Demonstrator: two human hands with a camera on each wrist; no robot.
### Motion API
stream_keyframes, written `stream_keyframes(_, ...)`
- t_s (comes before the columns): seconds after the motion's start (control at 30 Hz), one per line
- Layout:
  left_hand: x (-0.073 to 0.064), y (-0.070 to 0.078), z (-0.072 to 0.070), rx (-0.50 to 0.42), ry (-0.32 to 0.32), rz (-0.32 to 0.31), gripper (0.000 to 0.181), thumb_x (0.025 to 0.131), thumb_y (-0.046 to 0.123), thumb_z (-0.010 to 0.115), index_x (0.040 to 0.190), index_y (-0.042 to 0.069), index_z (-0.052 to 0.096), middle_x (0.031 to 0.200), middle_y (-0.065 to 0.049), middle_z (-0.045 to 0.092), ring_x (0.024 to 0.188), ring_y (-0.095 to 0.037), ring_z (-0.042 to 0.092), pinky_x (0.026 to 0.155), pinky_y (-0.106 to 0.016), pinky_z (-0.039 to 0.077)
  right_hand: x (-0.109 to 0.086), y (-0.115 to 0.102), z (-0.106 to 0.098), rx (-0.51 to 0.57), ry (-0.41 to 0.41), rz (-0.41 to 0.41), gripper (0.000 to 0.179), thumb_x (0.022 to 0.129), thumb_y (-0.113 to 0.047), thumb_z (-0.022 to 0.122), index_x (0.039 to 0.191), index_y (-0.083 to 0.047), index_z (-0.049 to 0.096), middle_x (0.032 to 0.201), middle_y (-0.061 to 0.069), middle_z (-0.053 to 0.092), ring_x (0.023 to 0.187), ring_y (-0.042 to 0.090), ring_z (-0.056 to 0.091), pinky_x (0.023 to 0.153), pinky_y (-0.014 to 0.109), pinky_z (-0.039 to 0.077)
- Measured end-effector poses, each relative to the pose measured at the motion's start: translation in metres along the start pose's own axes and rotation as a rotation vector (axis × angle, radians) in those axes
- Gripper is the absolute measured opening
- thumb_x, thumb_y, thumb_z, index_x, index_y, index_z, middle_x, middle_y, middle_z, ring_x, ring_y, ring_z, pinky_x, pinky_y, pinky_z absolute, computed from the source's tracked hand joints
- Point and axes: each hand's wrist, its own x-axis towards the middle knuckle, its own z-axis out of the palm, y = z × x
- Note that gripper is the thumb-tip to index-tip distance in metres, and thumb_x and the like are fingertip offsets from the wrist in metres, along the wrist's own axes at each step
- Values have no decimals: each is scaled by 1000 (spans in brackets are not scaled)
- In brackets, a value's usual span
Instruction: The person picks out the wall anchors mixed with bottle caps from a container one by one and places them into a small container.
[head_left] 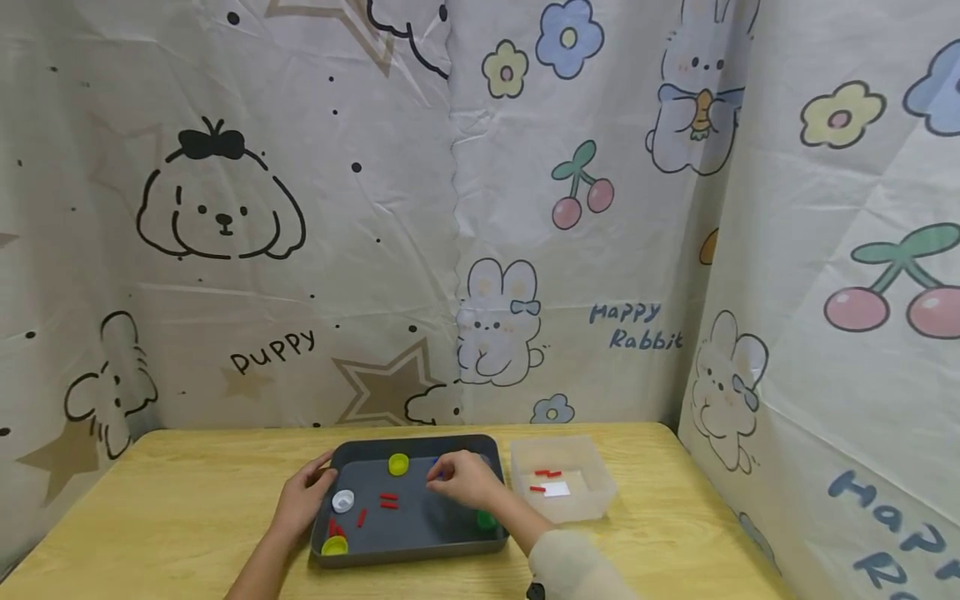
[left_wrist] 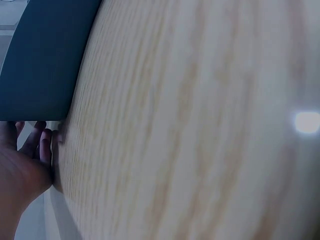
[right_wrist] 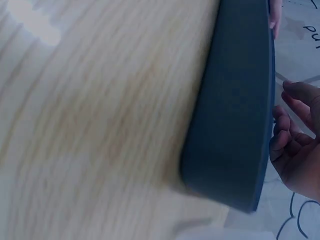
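A dark grey tray (head_left: 420, 533) lies on the table, holding small round cups and short red sticks. At its left side my left hand (head_left: 302, 498) grips the rim; its fingers also show against the tray wall (left_wrist: 45, 60) in the left wrist view. Over the tray's right half hovers my right hand (head_left: 467, 478), fingers curled and thumb near the index finger. Whether a small thing sits between those fingertips I cannot tell. Two red sticks (head_left: 388, 505) lie mid-tray. A blue piece (head_left: 438, 463) is partly hidden behind the right hand, and a green cup (head_left: 486, 520) is beneath that arm.
Yellow cups (head_left: 398, 464) stand at the tray's back and front left corner, a white cup (head_left: 342, 501) at its left. More red sticks (head_left: 362, 517) lie nearby. Right of the tray, a translucent box (head_left: 592, 500) contains red sticks and a white card (head_left: 557, 489). Printed curtains (head_left: 390, 275) hang behind.
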Motion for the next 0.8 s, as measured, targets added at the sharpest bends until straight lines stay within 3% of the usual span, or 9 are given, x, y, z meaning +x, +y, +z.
stream_keyframes(0.43, 0, 1, -2, 6, 6, 11, 46, 97, 21, 49, 138, 3, 43, 122, -27, 57, 113, -38, 53, 98, -51, 41, 9, -8, 33, 38, 3, 13, 8, 80, -17, 72, 84, -10, 72, 71, -4, 62, 59, 0, 45, 54, 18, 39)
stream_keyframes(0.8, -1, 1, -2, -1, 12, 19, 45, 96, 18, 49, 138, 2, 44, 123, -26, 57, 114, -38, 53, 98, -48, 42, 14, -13, 48, 57, -36, 59, 8, 81, -18, 71, 85, -12, 73, 71, -6, 61, 59, 1, 46, 53, 18, 39)
